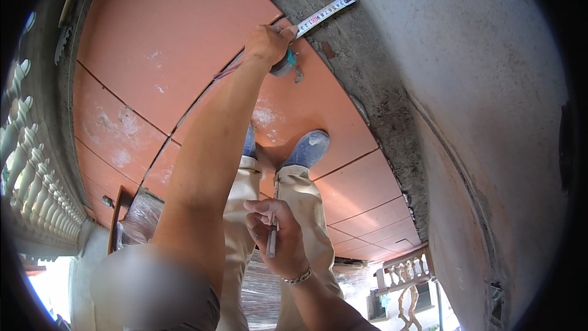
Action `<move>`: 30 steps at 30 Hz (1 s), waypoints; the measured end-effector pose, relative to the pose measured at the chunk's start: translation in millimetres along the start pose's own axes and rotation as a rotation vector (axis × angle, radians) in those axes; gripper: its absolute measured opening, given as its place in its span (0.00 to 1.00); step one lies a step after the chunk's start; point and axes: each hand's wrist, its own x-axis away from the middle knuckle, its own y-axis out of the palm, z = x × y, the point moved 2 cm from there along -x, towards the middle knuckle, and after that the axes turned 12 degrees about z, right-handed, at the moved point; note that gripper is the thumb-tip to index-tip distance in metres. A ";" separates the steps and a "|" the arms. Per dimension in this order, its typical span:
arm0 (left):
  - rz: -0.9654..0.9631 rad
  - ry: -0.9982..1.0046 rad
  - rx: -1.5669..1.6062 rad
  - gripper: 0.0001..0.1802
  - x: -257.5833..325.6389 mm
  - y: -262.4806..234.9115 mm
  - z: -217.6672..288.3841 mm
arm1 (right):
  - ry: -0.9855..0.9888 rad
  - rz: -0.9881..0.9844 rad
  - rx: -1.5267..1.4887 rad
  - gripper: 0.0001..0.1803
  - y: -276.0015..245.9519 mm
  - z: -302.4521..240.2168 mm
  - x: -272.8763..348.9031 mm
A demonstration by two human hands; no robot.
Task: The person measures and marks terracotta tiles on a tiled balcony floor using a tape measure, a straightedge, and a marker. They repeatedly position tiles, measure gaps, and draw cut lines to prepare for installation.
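My left hand [268,46] is closed on a tape measure [284,65] with a dark and teal case, low over the tiles. Its white blade [323,16] runs out to the upper right, across the bare strip towards the wall. Closer to my body, my right hand [285,242] is closed round a slim, grey pen-like tool [271,242]. The tool's far end points towards my knees, and its exact kind is not clear. Under the left hand lie large terracotta tiles [177,30] with dark joints and white dust marks.
A rough grey cement strip [373,79] separates the tiles from a pale wall [478,55] on the right. White balusters [30,165] line the left side, near a handsaw [64,30]. My blue shoes [308,149] stand on the tiles. Plastic-wrapped material [142,216] lies at lower left.
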 end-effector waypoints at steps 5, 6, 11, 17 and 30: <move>0.010 0.039 0.018 0.27 -2.3 1.7 -3.2 | 0.011 -0.028 -0.024 0.12 0.9 -2.2 -0.3; 0.005 0.033 0.021 0.27 -2.4 1.9 -3.7 | 0.025 -0.028 -0.037 0.12 1.2 -2.5 -0.6; -0.011 0.003 0.044 0.27 -1.0 -0.1 -1.2 | -0.011 -0.028 -0.009 0.12 2.1 -4.4 -1.3; -0.007 -0.037 0.027 0.27 3.6 -4.9 3.4 | 0.009 -0.008 -0.048 0.15 2.9 -1.8 -1.5; -0.032 0.021 0.154 0.30 29.6 -32.8 -22.9 | -0.073 -0.033 0.058 0.11 3.7 16.5 0.2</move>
